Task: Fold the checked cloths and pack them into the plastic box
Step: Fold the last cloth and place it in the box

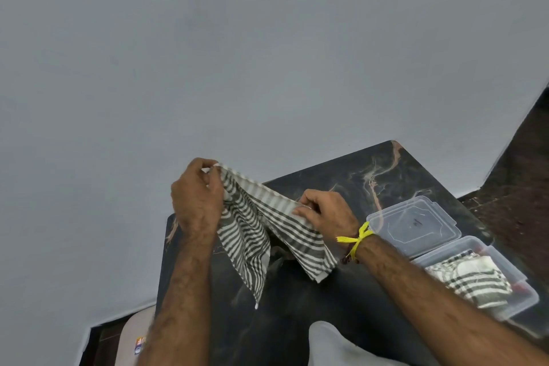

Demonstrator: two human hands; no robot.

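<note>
A grey-and-white checked cloth (255,235) hangs in the air above the dark marbled table (350,178). My left hand (197,196) pinches its upper left corner and my right hand (325,211) pinches the other end of the top edge, so the edge is stretched between them and the rest droops down. To the right lies a clear plastic box (523,291) with a folded checked cloth (472,278) inside. Its hinged clear lid (413,224) lies open flat beside it, further back.
The table stands against a plain grey wall (208,53). A white object (332,345) shows at the near table edge. Dark floor (517,181) lies to the right, and a light stool or seat (136,333) is at the lower left.
</note>
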